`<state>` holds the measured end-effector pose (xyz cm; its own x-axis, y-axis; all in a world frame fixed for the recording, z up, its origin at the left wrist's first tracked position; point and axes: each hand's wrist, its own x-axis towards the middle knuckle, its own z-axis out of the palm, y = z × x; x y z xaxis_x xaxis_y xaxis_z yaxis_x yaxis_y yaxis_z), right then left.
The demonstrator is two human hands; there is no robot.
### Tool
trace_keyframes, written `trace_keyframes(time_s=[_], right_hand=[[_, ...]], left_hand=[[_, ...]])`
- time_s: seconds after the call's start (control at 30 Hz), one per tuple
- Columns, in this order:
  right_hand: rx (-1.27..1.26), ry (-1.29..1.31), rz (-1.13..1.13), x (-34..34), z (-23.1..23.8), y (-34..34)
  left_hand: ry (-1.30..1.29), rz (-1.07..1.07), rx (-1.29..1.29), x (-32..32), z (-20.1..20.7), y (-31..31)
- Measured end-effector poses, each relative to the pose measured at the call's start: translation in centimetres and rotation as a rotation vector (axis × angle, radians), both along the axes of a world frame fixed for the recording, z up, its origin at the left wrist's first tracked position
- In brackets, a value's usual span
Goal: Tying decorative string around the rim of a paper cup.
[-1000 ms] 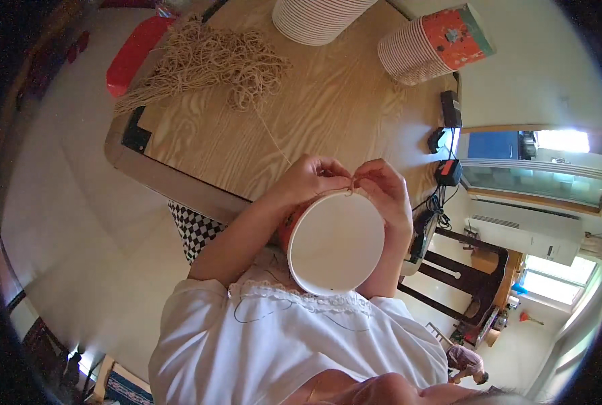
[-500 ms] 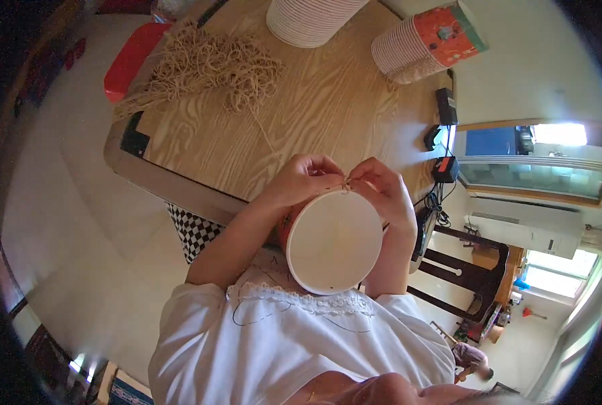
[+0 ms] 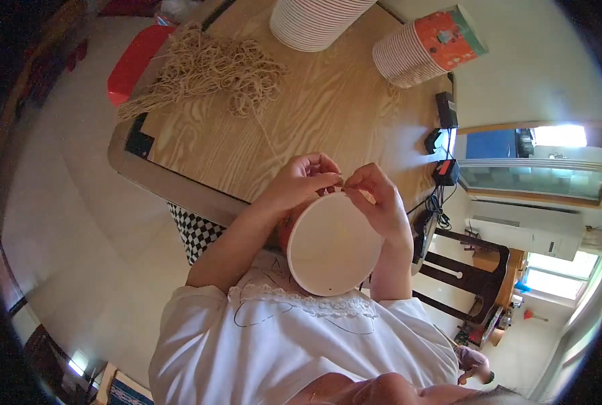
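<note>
A round paper bucket (image 3: 334, 246) rests against my chest, its pale base or inside facing up and a strip of orange wall showing at the left. At its far rim, my left hand (image 3: 311, 177) is closed in a pinch on a short bit of tan twine (image 3: 342, 183). My right hand (image 3: 376, 192) pinches the same twine from the other side, fingertips almost meeting the left ones. Whether the twine passes through the bucket's wall is hidden by the fingers. A small dark dot shows near the bucket's near rim.
On the wooden table (image 3: 314, 108) lies a tangled heap of tan twine strands (image 3: 213, 71). Two bucket stacks, one white (image 3: 318, 23) and one with an orange top (image 3: 429, 47), stand farther back. Black adapters (image 3: 444, 171) with cables sit at the right edge, and a red stool (image 3: 135, 64) at the left.
My fingertips have shifted slightly left along the rim, and the loop of twine seen there earlier is now mostly covered by them. My right hand has turned a little.
</note>
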<state>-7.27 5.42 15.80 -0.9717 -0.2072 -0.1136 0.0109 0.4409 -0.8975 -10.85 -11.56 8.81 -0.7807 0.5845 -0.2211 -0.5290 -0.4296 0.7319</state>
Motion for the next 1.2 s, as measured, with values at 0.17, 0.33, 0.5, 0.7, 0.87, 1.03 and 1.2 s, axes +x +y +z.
trace_keyframes(time_s=[0.17, 0.33, 0.5, 0.7, 0.87, 1.03, 1.2], right_hand=[[-0.092, -0.02, 0.034, -0.2, 0.2, 0.3], [-0.097, -0.155, 0.039, -0.3, 0.0, 1.0], [-0.154, -0.153, 0.069, -0.8, -0.2, 1.3], [-0.154, -0.197, 0.051, -1.3, 0.0, 1.7], [-0.129, -0.185, 0.039, -1.0, 0.2, 1.8], [-0.11, -0.142, 0.052, -0.7, -0.2, 1.8], [-0.074, -0.1, 0.053, -0.5, -0.3, 1.6]], left_hand=[[-0.026, 0.04, -0.008, 0.4, 0.7, 0.2], [0.054, 0.052, -0.087, 1.1, 0.2, 0.7], [-0.009, 0.194, -0.023, 2.0, 0.5, 1.3], [0.05, 0.204, -0.142, 2.5, 0.8, 2.0], [0.26, 0.118, -0.15, 2.2, 0.6, 1.3], [0.334, 0.051, -0.136, 1.6, 0.8, 0.8], [0.381, 0.054, -0.189, 1.5, 1.4, 0.5]])
